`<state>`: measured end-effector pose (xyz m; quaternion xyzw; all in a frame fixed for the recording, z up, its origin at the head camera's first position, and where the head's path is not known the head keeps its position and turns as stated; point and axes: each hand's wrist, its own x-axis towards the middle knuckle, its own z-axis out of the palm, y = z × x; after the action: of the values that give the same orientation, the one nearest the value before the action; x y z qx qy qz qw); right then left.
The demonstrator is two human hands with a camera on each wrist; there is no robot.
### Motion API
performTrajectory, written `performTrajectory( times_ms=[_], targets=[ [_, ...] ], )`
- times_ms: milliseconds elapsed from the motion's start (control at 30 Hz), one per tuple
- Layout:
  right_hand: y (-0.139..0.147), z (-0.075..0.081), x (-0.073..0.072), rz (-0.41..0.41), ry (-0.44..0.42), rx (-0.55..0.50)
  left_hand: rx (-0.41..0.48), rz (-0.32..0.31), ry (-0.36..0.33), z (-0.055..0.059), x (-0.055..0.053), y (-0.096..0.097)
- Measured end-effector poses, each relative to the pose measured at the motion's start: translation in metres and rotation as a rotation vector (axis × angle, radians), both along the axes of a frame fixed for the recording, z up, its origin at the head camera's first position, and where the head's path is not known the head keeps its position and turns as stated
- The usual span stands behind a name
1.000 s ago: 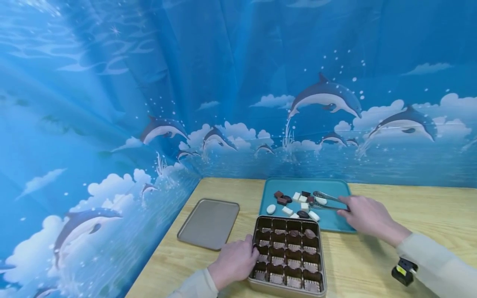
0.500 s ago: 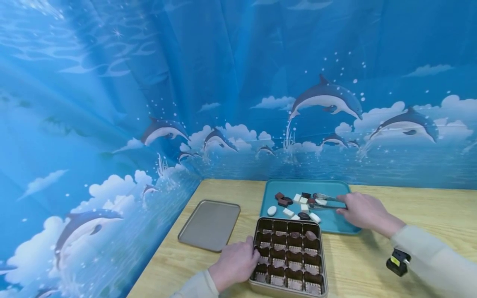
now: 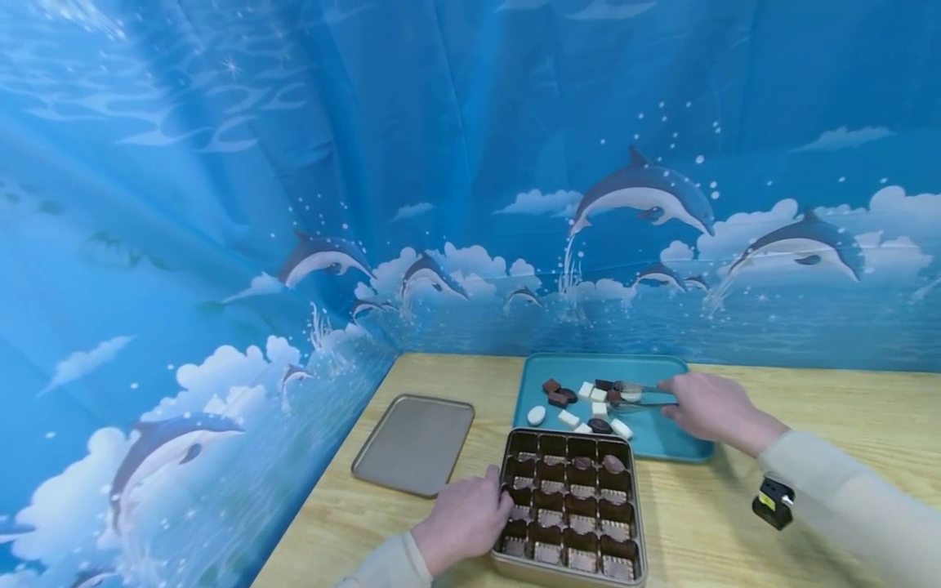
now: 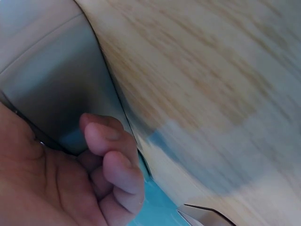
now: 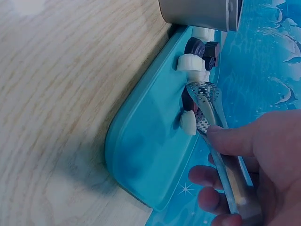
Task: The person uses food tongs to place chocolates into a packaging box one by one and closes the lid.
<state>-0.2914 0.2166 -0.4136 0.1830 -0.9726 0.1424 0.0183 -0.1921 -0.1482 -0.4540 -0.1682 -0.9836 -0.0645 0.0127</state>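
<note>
My left hand [image 3: 463,514] grips the left wall of a square metal tin [image 3: 569,573], thumb over the rim; the left wrist view shows its curled fingers beside the tin's side. Inside, a brown divided insert holds two brown chocolates [image 3: 613,464] in its far row. In my right hand [image 3: 716,411] is a pair of perforated metal tongs [image 5: 214,108], held over the teal tray [image 3: 669,441]. Their tips are around a dark red-brown chocolate [image 5: 187,100], close beside a white egg-shaped piece [image 5: 188,123]. Several white and dark chocolates [image 3: 557,399] lie on the tray's left half.
A flat metal lid [image 3: 415,445] lies on the wooden table [image 3: 382,523] to the tin's left. The tin's far edge overlaps the tray's near edge in the head view. A blue dolphin-print curtain [image 3: 470,163] hangs along the table's back and left edges.
My right hand has moved a little left and away from me, and the tongs' arms have come closer together around the chocolate. The left hand and tin have stayed put.
</note>
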Motion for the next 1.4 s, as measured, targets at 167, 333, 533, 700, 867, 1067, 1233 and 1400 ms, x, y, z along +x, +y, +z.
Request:
performTrajectory(
  times_ms=[167,333,533,700,867,1067,1233,1400],
  targets=[
    [-0.002,-0.003,-0.001,0.010,0.025,0.008,0.004,0.006,-0.019,-0.001,0.001,-0.001],
    [-0.003,-0.005,0.001,0.007,0.042,0.019,0.011,0.006,-0.021,-0.003,0.001,0.000],
    [-0.002,0.001,0.009,0.002,0.040,0.006,0.012,0.004,-0.030,-0.002,0.002,0.000],
    [0.001,0.012,0.019,0.013,0.080,-0.005,0.016,-0.003,-0.033,0.000,0.002,0.000],
    [0.001,0.025,0.030,0.025,0.123,0.003,0.011,-0.012,-0.023,0.004,0.000,0.001],
    [-0.010,0.039,0.050,0.073,0.189,-0.003,-0.002,-0.015,0.010,0.006,0.000,0.001],
    [-0.026,0.043,0.064,0.129,0.221,-0.001,-0.006,-0.007,0.015,0.006,0.000,0.001],
    [-0.045,0.040,0.071,0.165,0.218,-0.009,-0.013,-0.010,0.005,0.004,0.001,0.001]
  ],
)
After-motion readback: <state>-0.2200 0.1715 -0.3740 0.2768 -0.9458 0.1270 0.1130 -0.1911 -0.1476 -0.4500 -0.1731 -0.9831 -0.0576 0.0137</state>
